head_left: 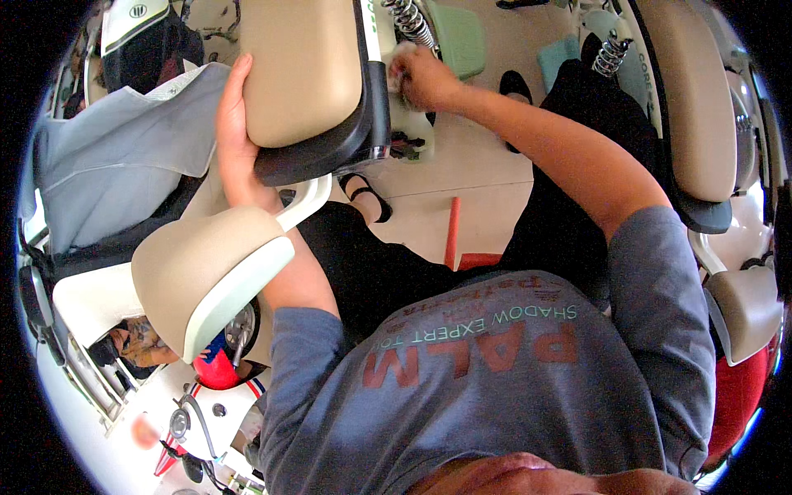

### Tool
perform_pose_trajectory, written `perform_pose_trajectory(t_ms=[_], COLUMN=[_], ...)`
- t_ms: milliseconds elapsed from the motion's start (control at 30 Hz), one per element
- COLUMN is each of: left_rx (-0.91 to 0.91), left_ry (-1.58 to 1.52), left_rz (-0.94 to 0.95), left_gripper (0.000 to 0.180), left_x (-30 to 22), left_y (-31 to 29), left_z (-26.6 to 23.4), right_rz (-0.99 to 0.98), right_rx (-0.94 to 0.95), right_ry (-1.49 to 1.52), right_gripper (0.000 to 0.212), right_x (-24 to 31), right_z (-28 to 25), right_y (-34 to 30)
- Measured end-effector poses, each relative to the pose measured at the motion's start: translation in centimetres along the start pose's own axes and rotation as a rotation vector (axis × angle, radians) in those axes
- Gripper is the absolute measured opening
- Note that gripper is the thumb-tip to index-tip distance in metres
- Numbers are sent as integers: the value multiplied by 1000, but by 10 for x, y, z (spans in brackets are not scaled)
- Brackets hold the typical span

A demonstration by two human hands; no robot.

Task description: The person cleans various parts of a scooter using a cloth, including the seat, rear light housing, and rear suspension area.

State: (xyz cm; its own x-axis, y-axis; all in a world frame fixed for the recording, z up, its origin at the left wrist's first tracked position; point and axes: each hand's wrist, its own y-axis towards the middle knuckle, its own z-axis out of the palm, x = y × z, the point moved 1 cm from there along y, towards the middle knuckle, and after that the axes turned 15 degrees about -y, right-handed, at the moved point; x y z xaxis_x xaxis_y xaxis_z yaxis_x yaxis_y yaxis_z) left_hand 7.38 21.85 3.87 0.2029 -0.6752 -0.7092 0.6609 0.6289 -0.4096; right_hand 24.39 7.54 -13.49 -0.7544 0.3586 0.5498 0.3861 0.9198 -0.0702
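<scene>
A scooter with a tan padded seat (301, 74) stands before me, and a black trim band (313, 157) runs under its near edge. My left hand (238, 124) lies flat along the seat's left side, fingers stretched out and holding nothing. On the scooter's right side, my right hand (429, 78) is closed on a small, pale crumpled cloth (400, 70), pressed against the side of the body beside a chrome spring shock absorber (408, 21). Part of the cloth is hidden by the fingers. A tan backrest pad (206, 264) sticks out behind the seat, beneath which my left forearm passes.
To the right stands another scooter with a tan seat (701, 99) and backrest (742, 309). A grey cloth cover (124, 148) drapes over something at left. On the tiled floor (462, 173) lies a red bar (453, 231). A scooter's white front (227, 412) is at lower left.
</scene>
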Motion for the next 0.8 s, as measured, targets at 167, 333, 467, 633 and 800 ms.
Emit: perform_pose_trajectory(t_ms=[167, 333, 467, 633, 800], left_rx=[8, 15, 12, 3, -32], left_ry=[19, 41, 33, -16, 19], left_rz=[27, 27, 1, -11, 21], left_gripper=[39, 39, 39, 39, 41], left_x=[1, 0, 0, 4, 7], left_y=[-7, -15, -9, -17, -25], left_z=[13, -2, 10, 24, 35], right_rz=[-436, -287, 156, -121, -115], right_rx=[762, 677, 12, 77, 395], right_ry=[-361, -568, -227, -434, -439], right_gripper=[25, 23, 36, 34, 28], right_x=[-31, 20, 7, 1, 0], right_z=[49, -38, -27, -5, -31], right_y=[-28, -18, 8, -20, 0])
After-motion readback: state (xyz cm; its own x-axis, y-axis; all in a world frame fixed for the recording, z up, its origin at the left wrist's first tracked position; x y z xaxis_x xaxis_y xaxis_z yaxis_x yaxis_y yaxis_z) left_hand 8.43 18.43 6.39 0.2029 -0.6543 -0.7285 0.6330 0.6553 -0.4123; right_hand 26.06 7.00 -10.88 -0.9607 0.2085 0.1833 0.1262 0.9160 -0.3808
